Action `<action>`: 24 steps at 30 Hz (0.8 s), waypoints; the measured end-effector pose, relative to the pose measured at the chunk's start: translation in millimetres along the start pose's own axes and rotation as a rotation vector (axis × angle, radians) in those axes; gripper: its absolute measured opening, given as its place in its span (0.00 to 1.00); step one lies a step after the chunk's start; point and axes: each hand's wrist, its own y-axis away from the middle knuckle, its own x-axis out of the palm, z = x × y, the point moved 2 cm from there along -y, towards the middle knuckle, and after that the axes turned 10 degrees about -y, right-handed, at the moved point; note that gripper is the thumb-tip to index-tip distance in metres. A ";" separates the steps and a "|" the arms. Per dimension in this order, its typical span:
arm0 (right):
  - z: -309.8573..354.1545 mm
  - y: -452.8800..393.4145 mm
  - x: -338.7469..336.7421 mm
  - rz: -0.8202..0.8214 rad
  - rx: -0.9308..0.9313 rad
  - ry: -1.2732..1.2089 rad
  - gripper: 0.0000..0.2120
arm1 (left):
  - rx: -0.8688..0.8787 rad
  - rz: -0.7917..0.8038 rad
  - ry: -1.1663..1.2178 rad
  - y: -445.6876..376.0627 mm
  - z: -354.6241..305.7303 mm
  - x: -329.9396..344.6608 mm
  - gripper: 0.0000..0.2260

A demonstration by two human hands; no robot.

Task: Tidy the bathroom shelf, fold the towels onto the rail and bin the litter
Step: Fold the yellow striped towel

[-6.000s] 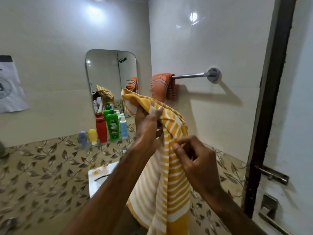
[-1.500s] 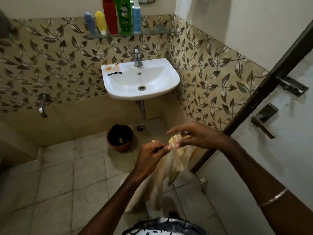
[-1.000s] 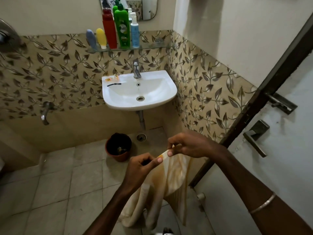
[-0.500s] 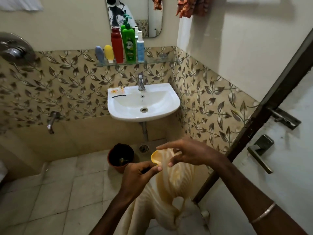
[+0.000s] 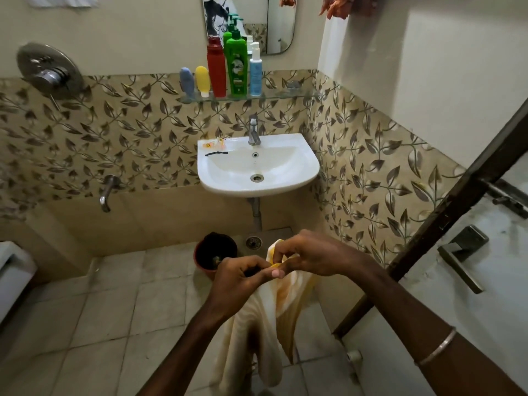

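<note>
A yellow-and-white striped towel (image 5: 257, 324) hangs from both my hands above the floor tiles. My left hand (image 5: 238, 277) pinches its top edge, and my right hand (image 5: 308, 257) pinches the same edge just beside it, fingertips almost meeting. An orange towel (image 5: 340, 7) hangs at the top edge; the rail itself is out of view. On the glass shelf (image 5: 285, 95) stand a blue tube, a yellow tube, a red bottle (image 5: 216, 67), a green bottle (image 5: 237, 65) and a white-blue spray bottle (image 5: 255, 68). A dark bin (image 5: 213, 254) sits on the floor under the basin.
The white basin (image 5: 257, 167) carries small orange litter (image 5: 213, 143) and a black hair clip (image 5: 216, 153) on its left rim. A wall tap (image 5: 107, 191) and shower valve (image 5: 47, 71) are at left. A door with handle (image 5: 463, 252) stands at right.
Six seconds ago the towel was held up near the rail; since then my view dropped to the floor. Over the last second my hands drew together on the towel's top edge.
</note>
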 end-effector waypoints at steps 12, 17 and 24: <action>-22.5 12.2 -38.1 -0.096 0.118 0.098 0.03 | -0.047 -0.088 -0.056 17.9 26.0 -8.2 0.13; -40.9 19.5 -39.2 -0.140 0.215 0.093 0.08 | -0.059 -0.096 -0.068 12.9 26.7 -4.7 0.09; -7.5 2.1 12.4 0.094 0.052 -0.101 0.24 | 0.047 0.020 -0.066 -3.3 6.3 1.4 0.07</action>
